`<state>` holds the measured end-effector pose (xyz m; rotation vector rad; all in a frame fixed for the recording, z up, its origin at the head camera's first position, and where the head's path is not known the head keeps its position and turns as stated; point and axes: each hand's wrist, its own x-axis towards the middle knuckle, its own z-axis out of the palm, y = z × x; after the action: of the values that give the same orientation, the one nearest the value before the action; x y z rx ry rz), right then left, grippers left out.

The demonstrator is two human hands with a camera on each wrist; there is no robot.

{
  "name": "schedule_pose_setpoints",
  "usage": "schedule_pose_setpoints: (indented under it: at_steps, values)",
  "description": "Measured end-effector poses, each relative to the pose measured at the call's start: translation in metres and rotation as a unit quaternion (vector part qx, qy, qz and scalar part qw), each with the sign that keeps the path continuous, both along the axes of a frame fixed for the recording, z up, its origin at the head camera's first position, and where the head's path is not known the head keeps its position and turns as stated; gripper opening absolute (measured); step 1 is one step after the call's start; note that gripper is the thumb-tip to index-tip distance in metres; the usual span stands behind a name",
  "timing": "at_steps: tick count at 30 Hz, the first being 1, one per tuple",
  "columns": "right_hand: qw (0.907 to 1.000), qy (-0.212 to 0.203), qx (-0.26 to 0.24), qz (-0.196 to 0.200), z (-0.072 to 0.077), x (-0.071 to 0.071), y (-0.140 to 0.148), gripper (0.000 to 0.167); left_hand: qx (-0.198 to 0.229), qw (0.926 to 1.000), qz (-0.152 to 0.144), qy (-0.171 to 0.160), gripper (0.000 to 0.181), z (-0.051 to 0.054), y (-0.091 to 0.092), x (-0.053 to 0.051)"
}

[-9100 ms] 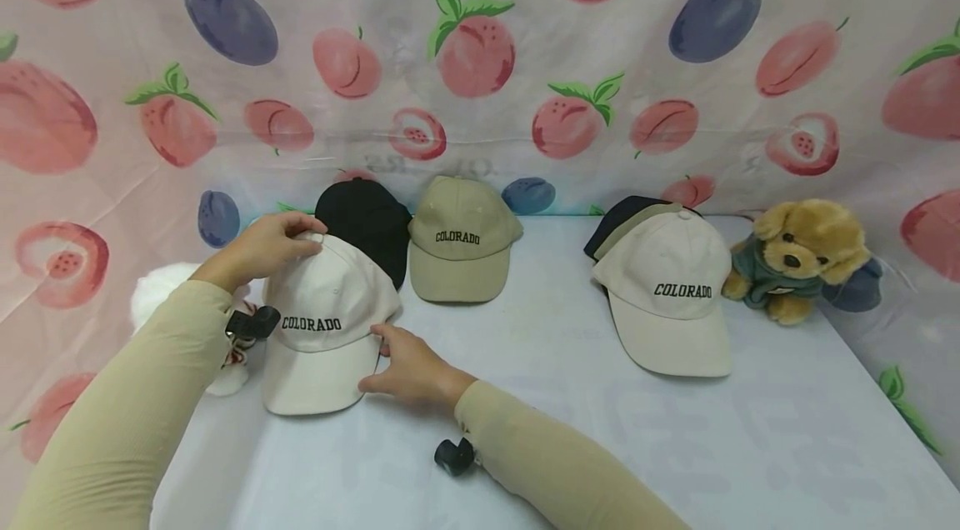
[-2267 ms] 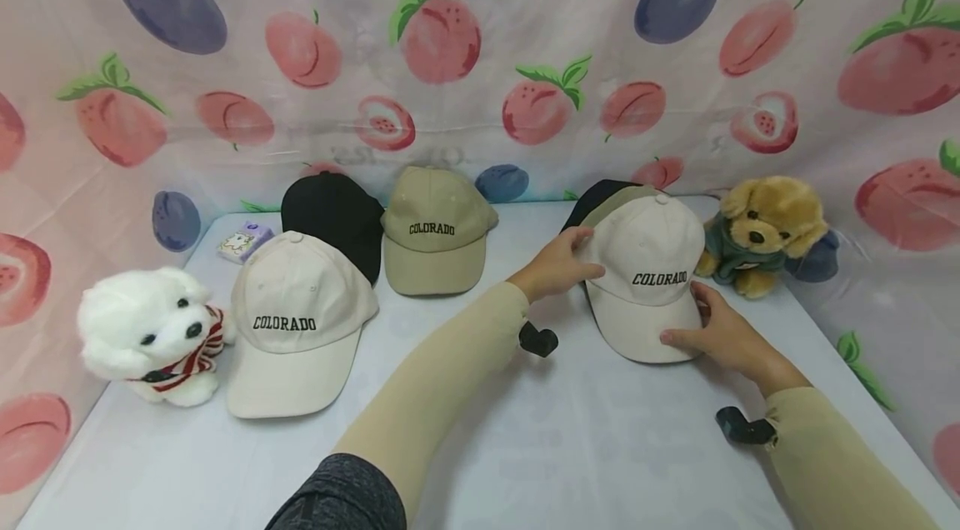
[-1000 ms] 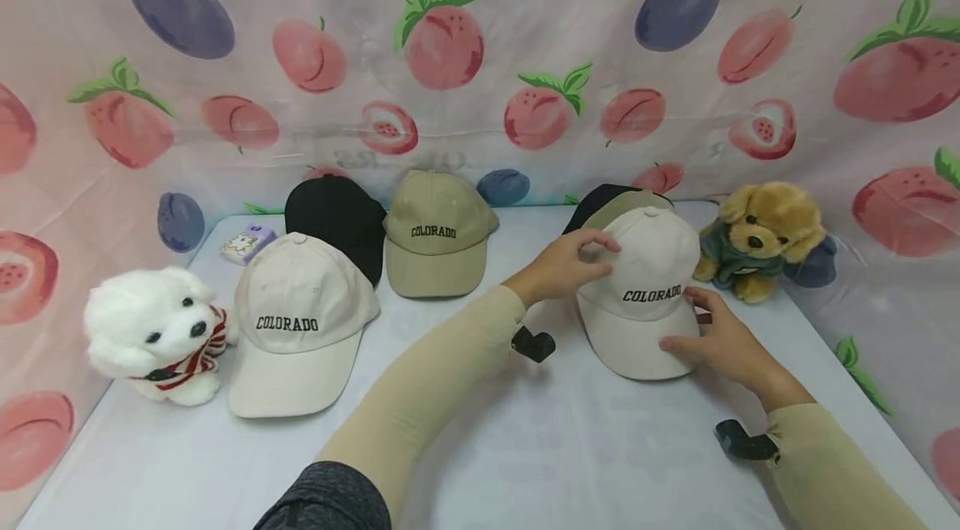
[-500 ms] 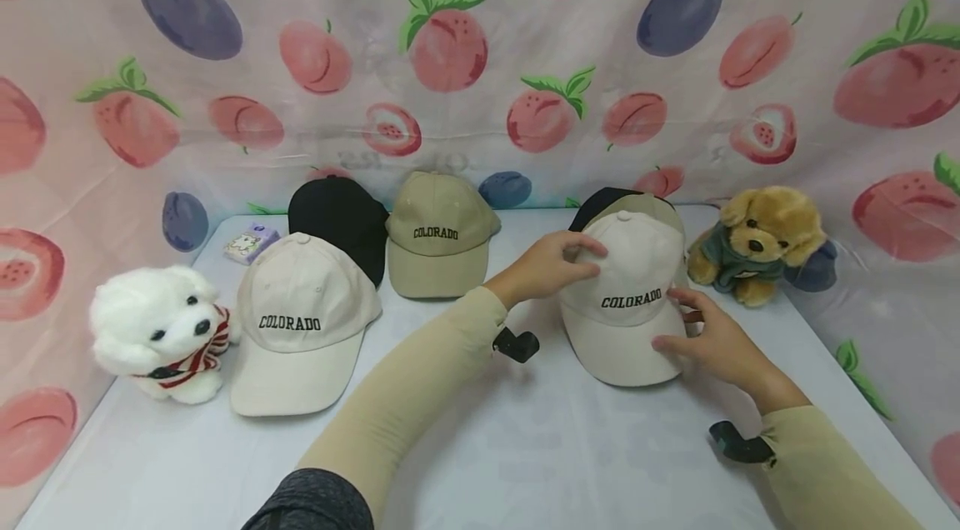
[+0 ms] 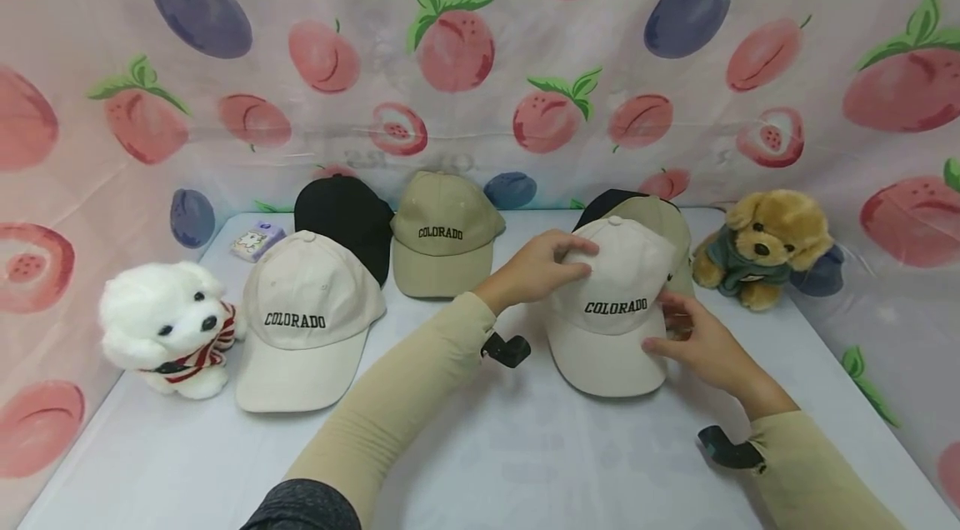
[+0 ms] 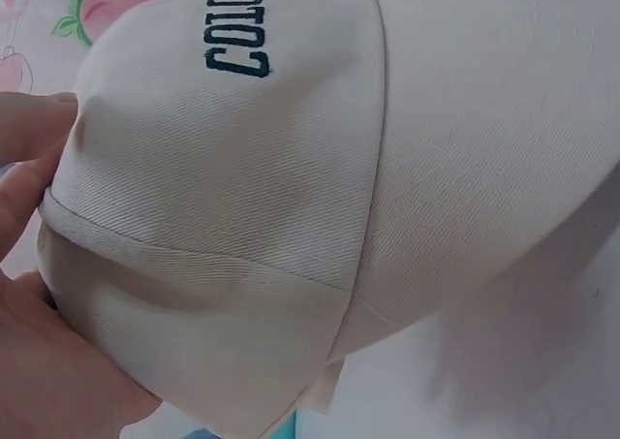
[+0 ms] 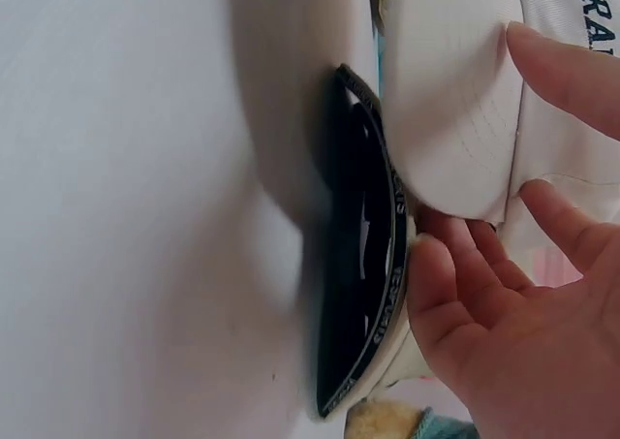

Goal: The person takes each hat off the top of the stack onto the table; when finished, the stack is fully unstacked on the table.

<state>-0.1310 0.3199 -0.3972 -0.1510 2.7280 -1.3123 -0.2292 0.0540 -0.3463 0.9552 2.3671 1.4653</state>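
A cream baseball cap [image 5: 617, 276] lettered COLORADO stands between my hands at the right of the head view, brim toward me. My left hand [image 5: 534, 267] pinches its crown on the left; in the left wrist view the fabric creases near the thumb. On the other side my right hand [image 5: 708, 351] grips the edge by the brim, thumb in front and fingers beneath. Close behind are a khaki cap [image 5: 675, 222], partly covered, and a black cap [image 5: 600, 203], mostly hidden. The right wrist view shows a cap's dark lining [image 7: 358, 255] beside my fingers.
On the left are another cream cap [image 5: 307, 297], a black cap [image 5: 341, 213] and a khaki cap [image 5: 447, 234]. A white plush dog [image 5: 161, 317] and a small purple box [image 5: 257, 240] lie beyond them. A brown plush dog [image 5: 780, 238] sits far right.
Both hands have gone from the left cream cap to the right one. Over the last second that cap has come left and toward me, uncovering more of the khaki cap behind.
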Motion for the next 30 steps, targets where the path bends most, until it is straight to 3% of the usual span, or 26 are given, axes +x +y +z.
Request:
schedule_pose_setpoints:
  at_steps: [9,22,30]
  values:
    - [0.9999,0.006,-0.003,0.015,0.002,0.000,-0.009,0.079,-0.009,0.9999,0.007,0.012,0.035,0.001,-0.010,-0.002]
    - [0.9988,0.007,-0.022,0.043,0.001,-0.003,-0.026,0.078,0.010,0.9998,0.013,-0.012,0.039,0.008,-0.042,0.002]
    - [0.9984,0.009,-0.023,0.051,0.003,-0.003,-0.039,0.077,-0.007,0.9998,0.018,0.009,0.041,0.015,-0.060,0.005]
